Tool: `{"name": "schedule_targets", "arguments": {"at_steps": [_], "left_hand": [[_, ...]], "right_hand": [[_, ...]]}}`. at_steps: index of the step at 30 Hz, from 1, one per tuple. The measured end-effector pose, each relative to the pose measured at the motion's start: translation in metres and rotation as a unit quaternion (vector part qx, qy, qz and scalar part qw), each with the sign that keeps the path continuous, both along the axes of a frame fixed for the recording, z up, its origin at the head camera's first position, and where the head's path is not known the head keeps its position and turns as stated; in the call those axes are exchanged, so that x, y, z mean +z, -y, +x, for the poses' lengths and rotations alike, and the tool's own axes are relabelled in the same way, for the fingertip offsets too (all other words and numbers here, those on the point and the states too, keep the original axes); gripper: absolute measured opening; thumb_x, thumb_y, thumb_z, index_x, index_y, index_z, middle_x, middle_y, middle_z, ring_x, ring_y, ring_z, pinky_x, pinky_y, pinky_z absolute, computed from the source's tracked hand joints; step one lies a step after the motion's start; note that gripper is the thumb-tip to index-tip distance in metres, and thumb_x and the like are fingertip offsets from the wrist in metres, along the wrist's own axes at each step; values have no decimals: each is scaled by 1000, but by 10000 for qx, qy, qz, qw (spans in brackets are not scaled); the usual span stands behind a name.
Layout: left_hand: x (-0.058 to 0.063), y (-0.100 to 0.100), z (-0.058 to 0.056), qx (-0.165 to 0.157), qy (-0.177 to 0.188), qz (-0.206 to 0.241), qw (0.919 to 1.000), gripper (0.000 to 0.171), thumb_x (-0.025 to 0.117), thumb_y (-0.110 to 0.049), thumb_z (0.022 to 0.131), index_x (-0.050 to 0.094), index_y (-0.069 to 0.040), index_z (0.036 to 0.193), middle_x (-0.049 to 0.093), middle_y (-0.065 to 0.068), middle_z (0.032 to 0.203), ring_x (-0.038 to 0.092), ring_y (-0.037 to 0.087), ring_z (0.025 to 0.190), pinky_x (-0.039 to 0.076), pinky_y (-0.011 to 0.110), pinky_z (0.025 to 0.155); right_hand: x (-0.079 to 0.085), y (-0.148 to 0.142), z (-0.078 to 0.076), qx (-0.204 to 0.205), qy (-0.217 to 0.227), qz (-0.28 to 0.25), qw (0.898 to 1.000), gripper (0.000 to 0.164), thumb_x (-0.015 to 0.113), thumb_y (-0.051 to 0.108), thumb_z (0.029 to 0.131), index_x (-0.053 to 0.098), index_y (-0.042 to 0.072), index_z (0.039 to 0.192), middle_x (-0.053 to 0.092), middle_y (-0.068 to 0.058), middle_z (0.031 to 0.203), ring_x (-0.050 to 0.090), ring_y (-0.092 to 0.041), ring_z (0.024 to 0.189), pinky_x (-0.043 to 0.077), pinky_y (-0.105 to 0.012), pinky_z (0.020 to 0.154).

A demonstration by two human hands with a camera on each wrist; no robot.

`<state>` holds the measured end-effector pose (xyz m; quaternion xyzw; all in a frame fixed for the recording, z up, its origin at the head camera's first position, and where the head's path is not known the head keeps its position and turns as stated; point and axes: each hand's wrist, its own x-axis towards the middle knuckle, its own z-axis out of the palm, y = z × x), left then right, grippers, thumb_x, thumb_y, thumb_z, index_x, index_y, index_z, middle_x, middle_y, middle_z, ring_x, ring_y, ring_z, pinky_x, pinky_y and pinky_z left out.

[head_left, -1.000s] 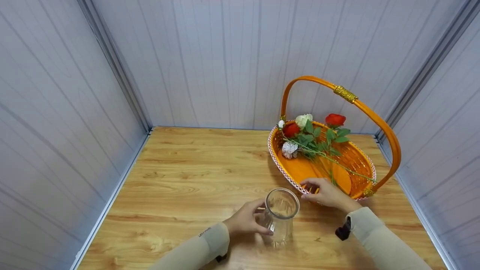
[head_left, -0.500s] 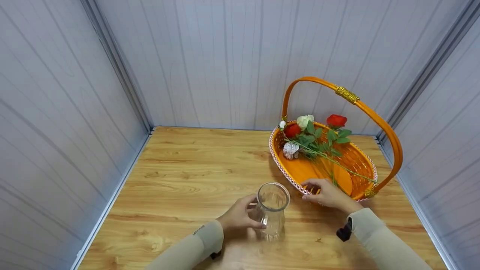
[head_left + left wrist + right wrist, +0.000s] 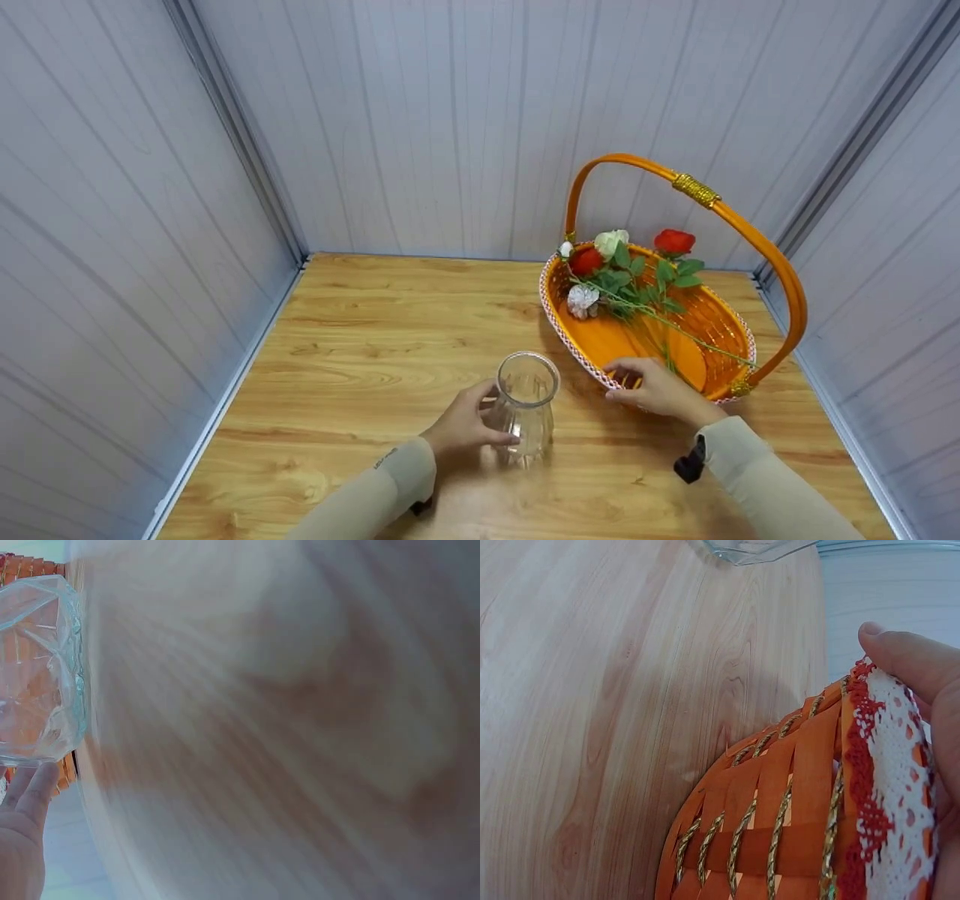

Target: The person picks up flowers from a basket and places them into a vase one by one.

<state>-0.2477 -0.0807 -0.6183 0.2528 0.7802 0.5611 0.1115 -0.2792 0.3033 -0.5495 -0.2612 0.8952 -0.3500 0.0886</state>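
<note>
My left hand (image 3: 463,421) grips a clear glass vase (image 3: 531,431) by its left side, thumb in front and fingers behind. The vase stands upright with its round mouth facing up. In the left wrist view the faceted lower part of the vase (image 3: 37,675) is close to the wooden surface, fingers (image 3: 31,799) against it. My right hand (image 3: 654,386) holds the near rim of an orange woven basket (image 3: 592,349), thumb outside and fingers over the inside. The right wrist view shows the basket's lace-trimmed edge (image 3: 891,787) beneath the thumb.
Inside the basket lie artificial flowers: a red rose (image 3: 586,261), a cream bloom (image 3: 611,243), a whitish one (image 3: 583,300), and another red rose (image 3: 673,241) over the far rim. The tall handle (image 3: 772,259) arches above. Pale panel walls (image 3: 420,127) enclose the wooden table (image 3: 360,360).
My left hand has moved the vase leftward and slightly away from me, farther from the basket. My right hand stays on the basket rim.
</note>
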Motion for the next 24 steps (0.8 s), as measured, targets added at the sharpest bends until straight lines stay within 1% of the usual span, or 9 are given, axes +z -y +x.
{"name": "schedule_targets", "arguments": {"at_steps": [2,5,9,12,15,19,24], "left_hand": [[1,1,0,121,84,-7,9999,87,100,-22,78,57,-8,152,64,14,149,61,35,140,50,57,122],[2,4,0,249,172,57,9995,86,100,-21,78,57,-8,151,66,13,146,62,34,138,51,57,121],[3,7,0,412,159,55,9990,83,100,-22,79,58,-6,148,68,9,141,63,32,136,53,55,120],[3,10,-1,532,59,-18,9986,79,100,-24,80,59,-5,145,68,6,138,63,31,135,53,53,120],[3,13,-2,637,46,-19,9980,73,100,-26,80,61,-7,139,67,6,138,63,31,135,55,51,119],[2,16,-2,790,85,62,9968,65,101,-23,79,63,-13,131,67,6,138,62,33,134,57,53,116],[1,18,-3,912,51,42,9958,62,101,-19,78,63,-15,128,67,6,138,62,33,133,56,56,116]], "right_hand": [[0,0,0,-3,2,1,10000,34,81,26,100,74,5,127,74,-3,101,62,-7,88,57,-25,75],[1,0,0,-7,13,5,10000,34,81,26,100,74,6,127,74,-3,101,62,-7,88,57,-24,74],[1,0,1,-28,67,-22,10000,32,81,23,100,75,6,126,74,-3,102,62,-8,89,56,-24,75],[2,0,1,-40,82,-40,10000,30,81,19,100,75,6,127,74,-3,102,62,-7,89,56,-25,76],[2,0,1,-39,62,-43,10000,30,81,17,100,75,6,126,74,-3,101,62,-7,88,56,-25,75],[1,0,1,-29,36,-53,10000,31,81,20,100,75,6,127,74,-3,100,62,-6,88,56,-25,75],[0,0,2,-3,25,-74,10000,34,81,24,100,75,6,127,74,-4,100,62,-7,88,57,-25,75]]}}
